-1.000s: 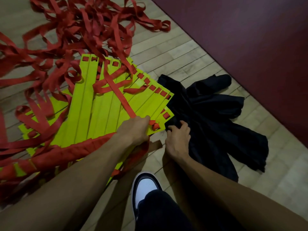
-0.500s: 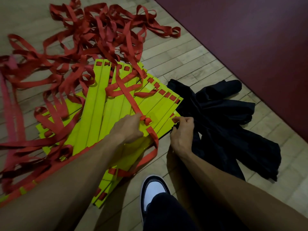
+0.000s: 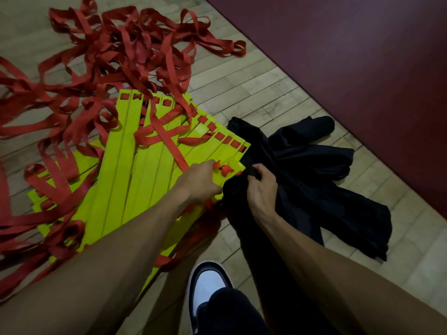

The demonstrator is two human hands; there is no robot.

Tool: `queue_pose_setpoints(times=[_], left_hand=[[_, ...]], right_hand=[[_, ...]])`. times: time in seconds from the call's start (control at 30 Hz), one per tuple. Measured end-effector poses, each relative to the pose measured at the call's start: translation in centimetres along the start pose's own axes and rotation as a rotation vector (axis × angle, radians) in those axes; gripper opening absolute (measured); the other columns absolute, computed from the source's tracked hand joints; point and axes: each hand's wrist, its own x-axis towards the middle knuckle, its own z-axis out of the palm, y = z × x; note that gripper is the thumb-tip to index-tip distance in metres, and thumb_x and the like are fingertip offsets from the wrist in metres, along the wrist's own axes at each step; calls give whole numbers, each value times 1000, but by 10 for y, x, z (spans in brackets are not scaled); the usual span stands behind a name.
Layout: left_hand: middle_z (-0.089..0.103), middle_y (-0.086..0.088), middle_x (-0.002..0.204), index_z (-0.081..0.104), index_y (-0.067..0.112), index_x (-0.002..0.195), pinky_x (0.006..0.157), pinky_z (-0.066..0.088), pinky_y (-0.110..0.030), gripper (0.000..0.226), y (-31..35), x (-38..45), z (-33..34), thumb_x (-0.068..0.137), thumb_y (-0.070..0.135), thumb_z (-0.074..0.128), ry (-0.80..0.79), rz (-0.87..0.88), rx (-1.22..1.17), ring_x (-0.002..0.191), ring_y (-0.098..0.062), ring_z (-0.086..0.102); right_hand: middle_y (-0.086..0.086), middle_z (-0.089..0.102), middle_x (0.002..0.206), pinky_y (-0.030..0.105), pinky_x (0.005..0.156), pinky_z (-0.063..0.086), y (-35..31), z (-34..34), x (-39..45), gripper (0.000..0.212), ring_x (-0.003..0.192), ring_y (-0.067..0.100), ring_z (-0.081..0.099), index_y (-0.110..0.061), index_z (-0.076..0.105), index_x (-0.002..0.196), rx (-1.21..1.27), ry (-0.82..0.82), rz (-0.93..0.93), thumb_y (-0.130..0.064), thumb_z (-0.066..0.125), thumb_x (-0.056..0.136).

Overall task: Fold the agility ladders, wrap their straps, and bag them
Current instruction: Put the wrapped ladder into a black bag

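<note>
Wooden floor (image 3: 254, 93) carries the yellow rungs (image 3: 135, 170), which the left hand (image 3: 200, 181) grasps at their near end while the right hand (image 3: 262, 187) pinches the black bag (image 3: 314, 170) beside them, and the loose red straps (image 3: 125, 52), not yet wrapped, could snag at the bag mouth.

Flat rungs (image 3: 125, 165) of smooth, stiff yellow-green plastic with a slight sheen, threaded on straps (image 3: 135, 47) of matt red woven webbing. Bag (image 3: 312, 170) of thin black cloth, soft, creased and nearly without shine. Floor (image 3: 261, 93) of pale wooden boards with a dull finish, bordered by a dark red matt mat (image 3: 362, 56); shoe (image 3: 208, 284) with smooth white toe and black trim.
</note>
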Motion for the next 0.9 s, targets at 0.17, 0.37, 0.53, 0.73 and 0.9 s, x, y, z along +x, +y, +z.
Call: queue_pose_setpoints(times=[0.17, 0.37, 0.53, 0.73, 0.9], left_hand=[[70, -17, 94, 54, 7, 129, 71, 49, -34, 62, 1, 2, -23, 80, 32, 83, -7, -110, -289, 87, -37, 68], [60, -4, 68, 51, -3, 132, 51, 41, -27, 69, -3, 2, -11, 80, 30, 82, -64, -158, -299, 57, -22, 58], [51, -3, 66, 64, 0, 98, 47, 30, -28, 31, 5, 6, 7, 81, 21, 77, -92, -156, -234, 53, -17, 43], [46, -4, 47, 45, 8, 58, 43, 28, -22, 34, -1, 2, -11, 78, 13, 72, -47, -214, -257, 39, -19, 39], [57, -15, 44, 53, 4, 47, 48, 41, -30, 29, -12, -13, -53, 71, 13, 67, 30, -204, -292, 43, -27, 52]], right_hand=[[9, 70, 84, 34, 68, 52, -15, -1, 15, 14, 73, 21, 66, -11, 68, 88, 195, -249, 136, -3, 58, 92], [2, 68, 104, 38, 86, 52, 5, -3, 24, 17, 94, 22, 63, -18, 63, 110, -197, -86, 147, -20, 56, 94], [2, 66, 75, 30, 54, 41, 12, 0, 27, 22, 61, 18, 57, -10, 64, 113, 327, -266, 442, -13, 46, 100], [8, 52, 127, 43, 99, 42, 4, -16, 26, 46, 119, 28, 49, -12, 49, 128, -367, 38, 46, -12, 66, 85], [6, 49, 119, 37, 86, 34, -17, 1, 10, 61, 109, 27, 44, -20, 50, 135, -778, -153, -637, -3, 66, 78]])
